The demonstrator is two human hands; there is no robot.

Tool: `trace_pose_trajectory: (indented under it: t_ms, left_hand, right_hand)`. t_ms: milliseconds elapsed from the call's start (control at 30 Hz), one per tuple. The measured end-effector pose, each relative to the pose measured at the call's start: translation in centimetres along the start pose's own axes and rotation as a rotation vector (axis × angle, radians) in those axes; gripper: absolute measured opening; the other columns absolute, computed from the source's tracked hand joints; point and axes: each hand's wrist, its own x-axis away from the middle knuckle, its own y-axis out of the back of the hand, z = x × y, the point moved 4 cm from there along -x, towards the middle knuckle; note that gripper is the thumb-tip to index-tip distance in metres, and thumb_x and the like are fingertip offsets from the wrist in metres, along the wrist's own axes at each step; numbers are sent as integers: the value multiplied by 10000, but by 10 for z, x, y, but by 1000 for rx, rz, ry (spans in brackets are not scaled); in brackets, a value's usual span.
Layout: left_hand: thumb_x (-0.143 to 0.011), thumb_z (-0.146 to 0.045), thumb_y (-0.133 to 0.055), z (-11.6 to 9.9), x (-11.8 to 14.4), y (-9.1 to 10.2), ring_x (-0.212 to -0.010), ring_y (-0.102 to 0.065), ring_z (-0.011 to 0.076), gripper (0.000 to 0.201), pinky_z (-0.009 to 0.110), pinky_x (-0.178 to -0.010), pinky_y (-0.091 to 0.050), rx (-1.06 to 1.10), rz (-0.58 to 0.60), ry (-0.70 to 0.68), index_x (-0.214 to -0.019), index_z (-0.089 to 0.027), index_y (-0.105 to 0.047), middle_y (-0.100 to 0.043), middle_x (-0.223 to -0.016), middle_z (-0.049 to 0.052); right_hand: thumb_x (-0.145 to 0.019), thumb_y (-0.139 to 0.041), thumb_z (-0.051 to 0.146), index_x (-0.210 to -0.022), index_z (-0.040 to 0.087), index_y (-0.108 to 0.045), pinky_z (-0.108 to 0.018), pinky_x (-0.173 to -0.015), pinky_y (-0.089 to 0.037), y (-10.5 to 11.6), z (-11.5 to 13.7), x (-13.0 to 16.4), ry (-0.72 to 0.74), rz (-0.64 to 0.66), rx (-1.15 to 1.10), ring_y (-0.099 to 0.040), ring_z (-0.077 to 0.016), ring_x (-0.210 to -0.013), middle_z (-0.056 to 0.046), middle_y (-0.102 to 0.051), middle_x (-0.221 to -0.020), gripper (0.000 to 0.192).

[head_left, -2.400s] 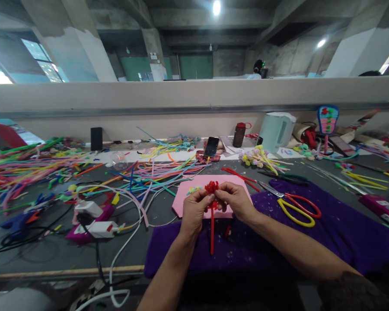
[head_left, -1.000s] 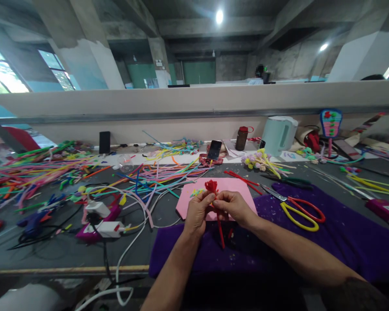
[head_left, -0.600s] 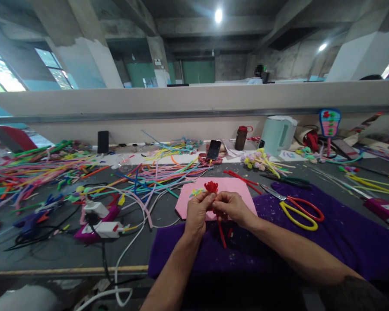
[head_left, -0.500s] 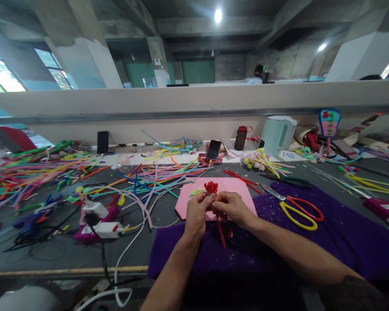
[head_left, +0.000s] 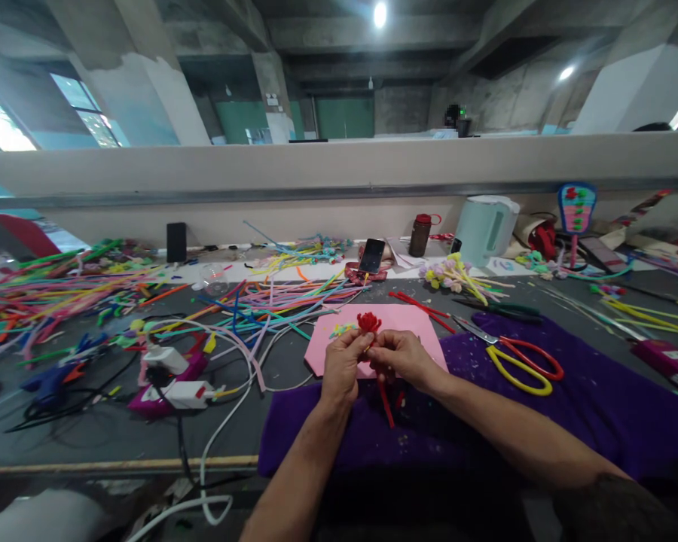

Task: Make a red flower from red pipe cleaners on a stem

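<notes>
Head view: left hand [head_left: 342, 365] and right hand [head_left: 407, 359], each in a closed pinch, hold a red flower [head_left: 368, 322] between them over pink sheet [head_left: 415, 318]; its stem [head_left: 386, 406] runs near and slightly right.

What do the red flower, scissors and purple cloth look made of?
Red flower: fuzzy-looking, matte strands, probably chenille stems. Scissors: shiny silvery blades, likely metal; smooth red and yellow handles, perhaps plastic. Purple cloth: matte fabric, by its soft folds; weave unclear.

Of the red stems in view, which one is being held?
The red stem below the frilly red head, held between left hand and right hand; the other red stems lie loose by the pink sheet.
</notes>
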Motion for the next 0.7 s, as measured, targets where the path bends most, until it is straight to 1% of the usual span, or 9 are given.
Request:
trace_pose_trajectory:
  t_ms: [100,233,333,433,533,633,700]
  left_hand:
    - [-597,-307,-694,1,0,0,-506,-483,76,189,206,-503,-374,-4,-12,-10,-682,-142,-660,-579,-583,-21]
    - [-621,-326,-684,-1,1,0,-598,-518,94,235,205,-539,-399,-52,-5,-21,-769,-143,-686,-630,-730,18]
    - [-607,-313,-703,-2,3,-2,-601,-516,87,292,194,-530,-394,-40,11,32,-847,-147,-688,-638,-785,31]
    - [-603,-323,-706,-4,4,-3,-612,-525,94,314,195,-524,-395,14,39,92,-859,-143,-687,-638,-801,46]
    - [-625,-339,-688,-6,3,-2,-596,-530,95,288,200,-521,-397,31,69,86,-834,-140,-687,-636,-773,41]
    - [-625,-330,-689,-7,2,1,-532,-511,79,248,199,-497,-387,24,63,65,-777,-135,-685,-617,-680,16]
    - [-611,-320,-701,-6,1,1,-524,-510,83,240,206,-494,-396,40,70,70,-750,-126,-682,-609,-651,12]
  right_hand:
    - [-719,-591,383,-667,159,-530,-169,-339,-365,1,0,0,8,-5,8,-522,-89,-365,51,-544,-445,237]
    - [-737,-567,384,-682,165,-540,-182,-364,-381,3,3,-1,25,-29,2,-496,-82,-352,54,-534,-440,227]
    - [-744,-555,382,-684,164,-548,-182,-366,-375,5,7,0,41,-48,7,-486,-79,-348,54,-530,-434,226]
    - [-750,-553,381,-675,161,-545,-175,-362,-364,5,9,0,43,-46,13,-484,-78,-347,57,-518,-415,232]
    - [-758,-550,378,-658,160,-545,-171,-358,-355,4,9,1,36,-22,24,-481,-74,-346,57,-511,-414,240]
    - [-762,-554,360,-650,157,-551,-167,-353,-350,2,7,1,28,6,42,-490,-72,-352,51,-521,-431,233]
    - [-763,-555,354,-647,154,-555,-164,-347,-349,1,6,2,24,18,46,-496,-74,-353,50,-523,-431,231]
